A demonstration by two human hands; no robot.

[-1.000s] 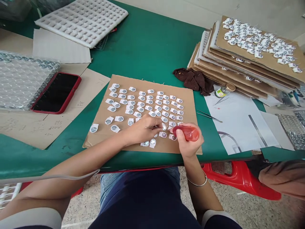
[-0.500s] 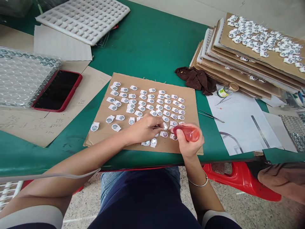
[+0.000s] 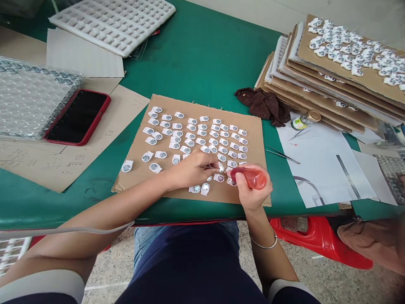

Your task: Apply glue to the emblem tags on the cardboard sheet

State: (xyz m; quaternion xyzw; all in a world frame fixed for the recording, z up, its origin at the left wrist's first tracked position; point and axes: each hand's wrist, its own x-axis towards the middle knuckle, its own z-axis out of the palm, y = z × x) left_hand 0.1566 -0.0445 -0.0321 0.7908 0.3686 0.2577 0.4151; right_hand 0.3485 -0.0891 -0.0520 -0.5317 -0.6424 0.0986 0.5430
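Note:
A brown cardboard sheet (image 3: pixel 139 169) bears rows of small white pieces with round metallic discs, one of them a disc piece (image 3: pixel 127 166) at the left corner. Over its front middle, my left hand (image 3: pixel 196 169) pinches a thin metal tool (image 3: pixel 202 166), which looks like tweezers. My right hand (image 3: pixel 253 190) is wrapped round a red squeeze bottle (image 3: pixel 253 178), its nozzle end pointing left at the disc pieces near my left fingertips. Whether the nozzle touches a piece is too small to tell.
A red-cased phone (image 3: pixel 78 117) and a clear tray (image 3: pixel 28 101) lie left. Behind is a white foam tray (image 3: pixel 117 25). Right are tweezers (image 3: pixel 282 155), a brown cloth (image 3: pixel 264 105), a glass jar (image 3: pixel 305 120) and stacked cardboard (image 3: pixel 316 71). A person's arm shows at lower right.
The view has shifted slightly, so most things on the table sit a little differently in the picture. Both hands keep their holds, nearly in the same place over the sheet.

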